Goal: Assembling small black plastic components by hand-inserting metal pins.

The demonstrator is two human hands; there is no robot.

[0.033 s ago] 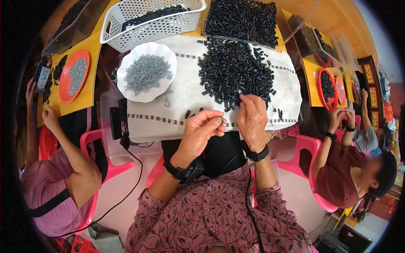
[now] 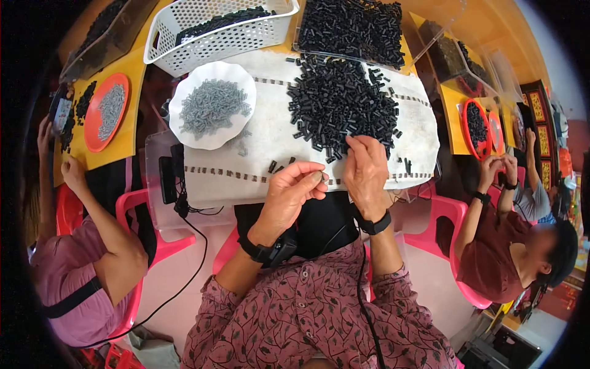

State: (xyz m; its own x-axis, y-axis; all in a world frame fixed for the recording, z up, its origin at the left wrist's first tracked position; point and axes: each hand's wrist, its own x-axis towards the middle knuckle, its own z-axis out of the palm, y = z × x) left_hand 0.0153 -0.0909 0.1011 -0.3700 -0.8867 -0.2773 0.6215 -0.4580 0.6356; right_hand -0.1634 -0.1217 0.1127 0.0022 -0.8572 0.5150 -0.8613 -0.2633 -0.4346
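My left hand (image 2: 289, 192) is closed in a pinch above the near edge of the cloth-covered table (image 2: 258, 147). A tiny greyish bit shows at its fingertips; its kind is too small to tell. Beside it, my right hand (image 2: 367, 175) reaches the near edge of a heap of short black tube-like pieces (image 2: 341, 101). Its fingers are bent together, and whatever they hold is hidden. Left of the heap, a white scalloped plate (image 2: 179, 126) bears many small grey pieces (image 2: 212, 104). Several loose black pieces (image 2: 281, 166) lie near my left hand.
Behind the cloth stand a white perforated basket (image 2: 224, 40) and a clear bin (image 2: 297, 37), both with black pieces. People sit at tables on either side, with a red plate (image 2: 92, 126) at left and a red tray (image 2: 472, 149) at right. A black cable (image 2: 196, 237) hangs at left.
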